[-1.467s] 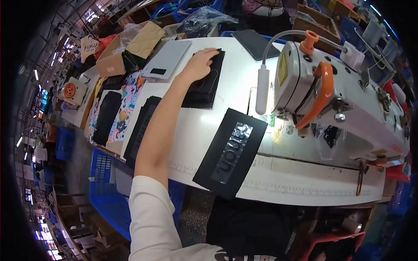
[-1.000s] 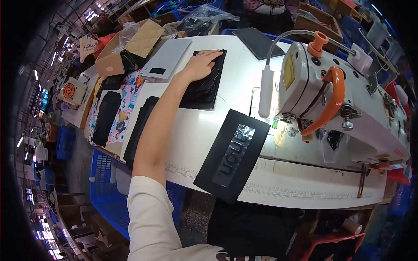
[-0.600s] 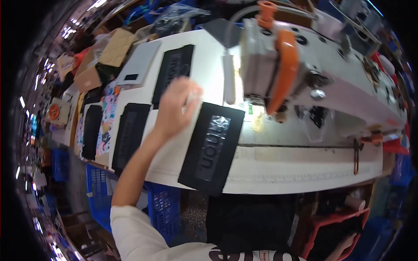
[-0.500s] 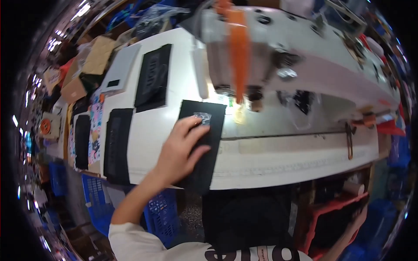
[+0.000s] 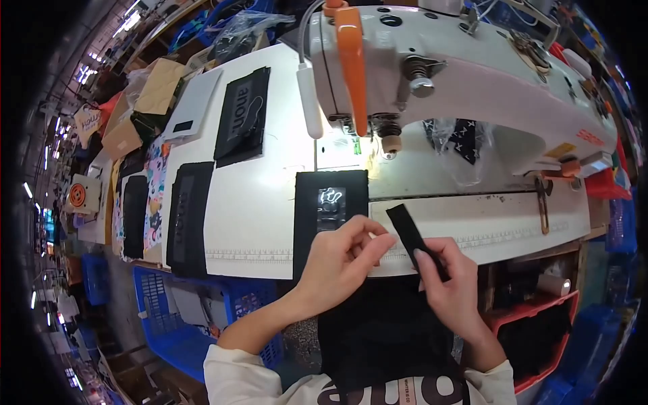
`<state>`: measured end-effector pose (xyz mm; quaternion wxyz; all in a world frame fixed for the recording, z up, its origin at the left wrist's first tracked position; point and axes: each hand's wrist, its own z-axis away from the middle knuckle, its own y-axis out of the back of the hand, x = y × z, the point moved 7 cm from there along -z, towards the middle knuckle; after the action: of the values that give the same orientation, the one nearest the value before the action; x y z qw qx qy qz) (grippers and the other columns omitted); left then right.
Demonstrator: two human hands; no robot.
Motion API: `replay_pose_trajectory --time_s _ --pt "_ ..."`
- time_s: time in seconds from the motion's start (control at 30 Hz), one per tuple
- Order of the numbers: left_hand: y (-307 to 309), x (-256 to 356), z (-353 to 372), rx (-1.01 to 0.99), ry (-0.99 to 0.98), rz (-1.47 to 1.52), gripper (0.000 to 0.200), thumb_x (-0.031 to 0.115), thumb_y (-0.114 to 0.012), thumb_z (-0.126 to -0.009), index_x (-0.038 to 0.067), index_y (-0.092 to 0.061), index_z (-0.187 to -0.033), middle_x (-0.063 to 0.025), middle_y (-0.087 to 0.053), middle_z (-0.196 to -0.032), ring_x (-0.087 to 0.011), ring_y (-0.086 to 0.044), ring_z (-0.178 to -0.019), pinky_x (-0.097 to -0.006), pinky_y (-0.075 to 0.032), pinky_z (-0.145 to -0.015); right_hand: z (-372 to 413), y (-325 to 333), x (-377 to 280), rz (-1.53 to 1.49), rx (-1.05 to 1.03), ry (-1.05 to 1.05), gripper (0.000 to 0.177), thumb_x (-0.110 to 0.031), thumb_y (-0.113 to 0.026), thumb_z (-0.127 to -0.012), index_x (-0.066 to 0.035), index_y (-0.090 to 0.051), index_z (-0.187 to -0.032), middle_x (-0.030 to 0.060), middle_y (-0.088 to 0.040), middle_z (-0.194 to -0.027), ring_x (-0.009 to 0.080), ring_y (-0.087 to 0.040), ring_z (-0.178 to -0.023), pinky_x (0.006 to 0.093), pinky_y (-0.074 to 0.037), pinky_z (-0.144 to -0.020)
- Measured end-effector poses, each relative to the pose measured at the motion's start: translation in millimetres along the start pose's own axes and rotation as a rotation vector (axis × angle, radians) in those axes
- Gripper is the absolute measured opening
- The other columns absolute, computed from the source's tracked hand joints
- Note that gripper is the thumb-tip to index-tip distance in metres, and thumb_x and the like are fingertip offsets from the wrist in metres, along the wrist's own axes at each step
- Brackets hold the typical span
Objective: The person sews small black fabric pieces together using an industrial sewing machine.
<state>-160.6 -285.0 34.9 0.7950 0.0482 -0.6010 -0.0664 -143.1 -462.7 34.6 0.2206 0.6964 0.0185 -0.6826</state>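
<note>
My right hand (image 5: 449,280) grips a narrow black fabric strip (image 5: 406,228) between thumb and fingers, its free end pointing up and left. To its left, my left hand (image 5: 341,263) has bent fingers with the thumb tip close to the index fingertip, and nothing visible between them. The left hand lies over the lower right part of a black fabric panel (image 5: 307,209). On that panel sits a shiny clear patch with pale marks (image 5: 331,198), partly covered by my fingers. The panel lies on the white sewing table just in front of the sewing machine's needle area (image 5: 358,138).
The white sewing machine (image 5: 472,81) spans the back right. More black panels with lettering (image 5: 243,111) lie on the left. A blue basket (image 5: 169,331) stands below the table edge; a red crate (image 5: 540,307) with black fabric is at lower right. Scissors (image 5: 542,209) lie on the right.
My right hand has come up from the red crate with the black strip. My left hand has moved right, off the clear patch, and the panel sits farther right.
</note>
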Motion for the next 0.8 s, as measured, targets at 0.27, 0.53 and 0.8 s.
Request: replay_pose_trajectory --time_s 0.27,0.53,0.8 --pt "40 4 -19 0.121 0.011 0.061 0.020 0.015 -0.068 -0.096 -0.003 -0.067 -0.103 -0.0030 -0.066 -0.074 -0.0051 -0.058 -0.060 -0.0222 -0.045 -0.052 8 -34 -44 0.580 0.039 0.558 0.027 0.007 -0.069 -0.081 0.001 -0.067 -0.108 0.0112 -0.066 -0.084 0.0238 -0.062 -0.063 0.0313 -0.045 -0.053" --pt "70 -10 -83 0.123 -0.041 -0.109 0.014 0.011 -0.072 -0.091 -0.003 -0.072 -0.094 -0.0019 -0.068 -0.073 -0.0059 -0.060 -0.061 -0.0213 -0.049 -0.057 29 -46 -30 0.515 0.050 0.803 0.029 0.003 -0.071 -0.074 -0.003 -0.072 -0.102 0.0051 -0.067 -0.086 0.0201 -0.063 -0.066 0.0353 -0.047 -0.062" --pt "67 -7 -94 0.146 -0.107 -0.378 0.012 0.009 -0.075 -0.086 -0.002 -0.071 -0.082 -0.0018 -0.067 -0.068 -0.0059 -0.059 -0.060 -0.0217 -0.047 -0.057 23 -63 -7 0.392 -0.165 0.781 0.029 -0.002 -0.072 -0.072 -0.008 -0.074 -0.101 0.0040 -0.070 -0.100 0.0195 -0.067 -0.085 0.0381 -0.049 -0.084"
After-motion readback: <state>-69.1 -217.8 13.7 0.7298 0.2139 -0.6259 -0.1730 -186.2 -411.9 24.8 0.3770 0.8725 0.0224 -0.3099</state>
